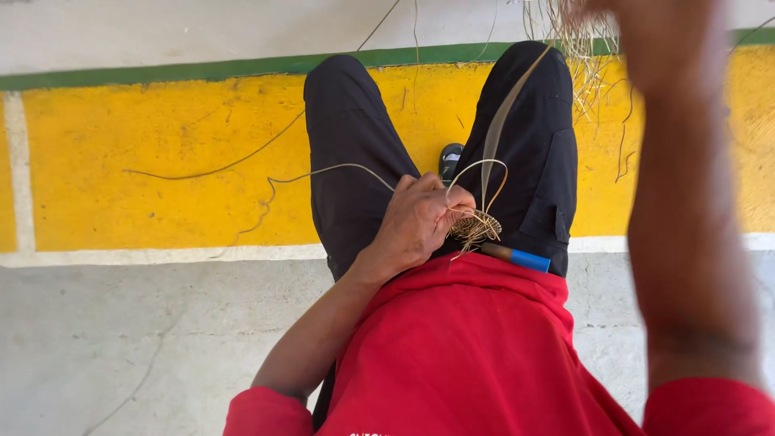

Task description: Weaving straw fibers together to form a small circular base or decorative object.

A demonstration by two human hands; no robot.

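The left hand [420, 222] is clenched around a small, round, coiled piece of woven straw-coloured fibre [476, 228], pinching it between thumb and fingers just above the lap. The woven piece sits at the fingertips, on the right side of that hand, over the black trousers [355, 145]. A long, flat, pale fibre strand [500, 121] rises from the woven piece up towards the raised right arm, and thinner loops curl around the knuckles. Just below the woven piece, a slim tool with a blue handle [529, 260] lies on the lap, touching the red shirt [468, 347]. The right hand [613, 20] is lifted high at the top edge, blurred and partly cut off; I cannot tell whether it grips anything. Loose dry fibres [581, 56] hang near it. A thin fibre trails left of the left hand across the yellow painted floor [145, 161].
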